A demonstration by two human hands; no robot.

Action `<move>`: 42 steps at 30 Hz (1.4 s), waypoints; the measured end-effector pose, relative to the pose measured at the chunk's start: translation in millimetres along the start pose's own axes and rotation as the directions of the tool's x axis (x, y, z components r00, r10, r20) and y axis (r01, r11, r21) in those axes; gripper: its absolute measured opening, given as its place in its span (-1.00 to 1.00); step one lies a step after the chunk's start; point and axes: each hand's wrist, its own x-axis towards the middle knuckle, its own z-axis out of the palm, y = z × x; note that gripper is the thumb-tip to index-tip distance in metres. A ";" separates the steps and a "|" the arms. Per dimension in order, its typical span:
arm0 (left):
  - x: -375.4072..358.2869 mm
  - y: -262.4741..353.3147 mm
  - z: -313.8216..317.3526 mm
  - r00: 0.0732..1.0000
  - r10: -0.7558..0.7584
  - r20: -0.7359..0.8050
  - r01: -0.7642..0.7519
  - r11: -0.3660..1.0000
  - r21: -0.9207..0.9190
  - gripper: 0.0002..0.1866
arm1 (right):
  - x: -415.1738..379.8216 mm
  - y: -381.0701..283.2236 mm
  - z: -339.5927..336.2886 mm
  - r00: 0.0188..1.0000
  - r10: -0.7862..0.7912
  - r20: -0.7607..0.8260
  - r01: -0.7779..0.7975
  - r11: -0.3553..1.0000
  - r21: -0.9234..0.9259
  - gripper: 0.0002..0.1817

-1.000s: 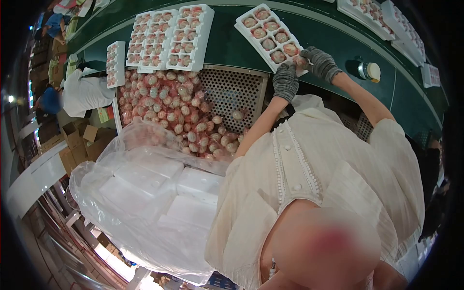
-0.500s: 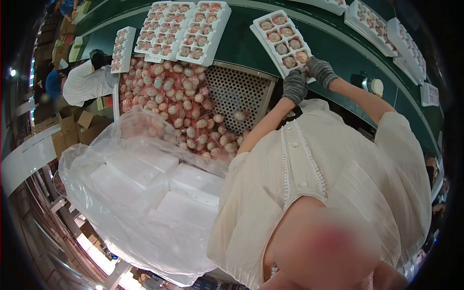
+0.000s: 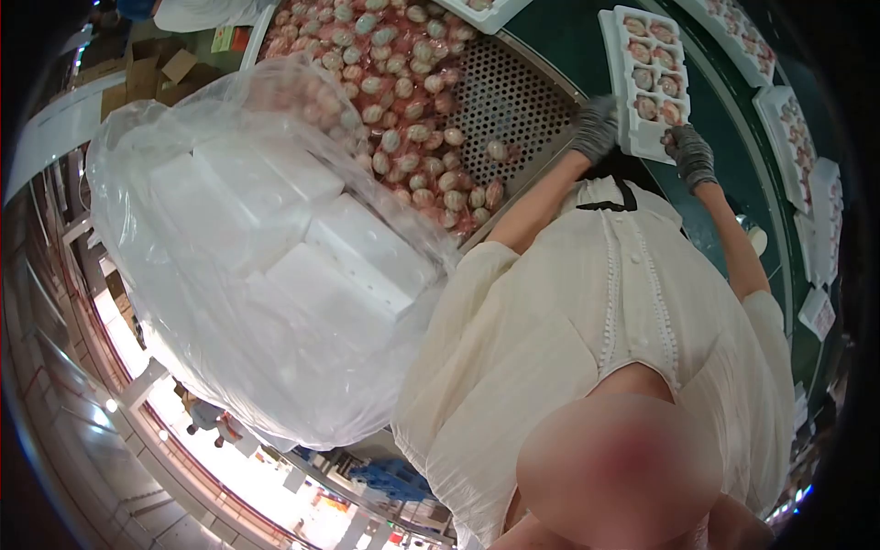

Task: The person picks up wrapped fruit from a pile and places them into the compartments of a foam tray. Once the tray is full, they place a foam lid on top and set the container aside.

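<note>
A white tray (image 3: 642,147) holds two columns of round, striped, film-wrapped items (image 3: 662,57). It stands on the green surface (image 3: 568,46). My left hand (image 3: 596,126), in a grey striped glove, is beside the tray's left edge, its fingers blurred. At the lower right corner of the tray is my right hand (image 3: 687,154), gloved the same way, with its fingers closed round a wrapped item that they partly cover. To the left, many loose wrapped items (image 3: 403,87) lie heaped next to a perforated metal plate (image 3: 513,96).
A clear plastic bag (image 3: 137,275) of white foam trays (image 3: 275,229) lies at left. More filled trays (image 3: 793,128) line the right side. Near my right forearm stands a white-lidded jar (image 3: 755,240). A co-worker's sleeve (image 3: 211,13) shows at upper left, above cardboard boxes (image 3: 151,73).
The view has shifted and turned. My left hand has come away from my right hand to the tray's left side. The tray now stands more upright in view.
</note>
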 end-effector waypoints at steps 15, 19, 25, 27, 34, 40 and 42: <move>-109.8 -162.6 -152.8 0.511 -0.851 0.123 0.665 0.482 0.570 -0.55 | -5.8 -18.6 -19.5 0.994 0.082 -0.078 -0.080 0.997 0.022 -0.71; -99.9 -137.5 -135.4 0.533 -0.845 0.042 0.817 0.501 -0.286 -0.63 | -5.4 -45.0 -29.4 0.984 0.144 -0.108 -0.124 0.977 0.172 -0.71; -25.5 -13.0 -86.8 0.779 -0.447 0.440 0.507 0.036 -0.861 -0.72 | -2.6 -113.8 -13.0 0.953 -0.254 -0.162 0.301 0.793 0.529 -0.40; -15.3 26.4 -74.7 0.750 -0.443 0.492 0.588 0.106 -0.802 -0.70 | 0.4 -112.9 3.4 0.933 -0.345 -0.102 0.344 0.773 0.534 -0.25; -11.0 60.7 -44.1 0.634 -0.567 0.525 0.765 0.359 -0.535 -0.73 | -34.5 -97.4 -1.1 0.988 -0.122 -0.090 0.150 0.879 0.453 -0.28; 7.3 63.1 -7.2 0.777 -0.494 0.390 0.609 0.746 -0.270 -0.85 | -50.0 -65.6 0.8 0.919 -0.017 -0.394 0.115 0.967 0.227 -0.33; 7.6 64.4 2.2 0.854 -0.377 0.358 0.410 0.912 -0.018 -0.83 | -52.7 -58.4 3.7 0.958 0.052 -0.281 0.021 0.968 0.249 -0.35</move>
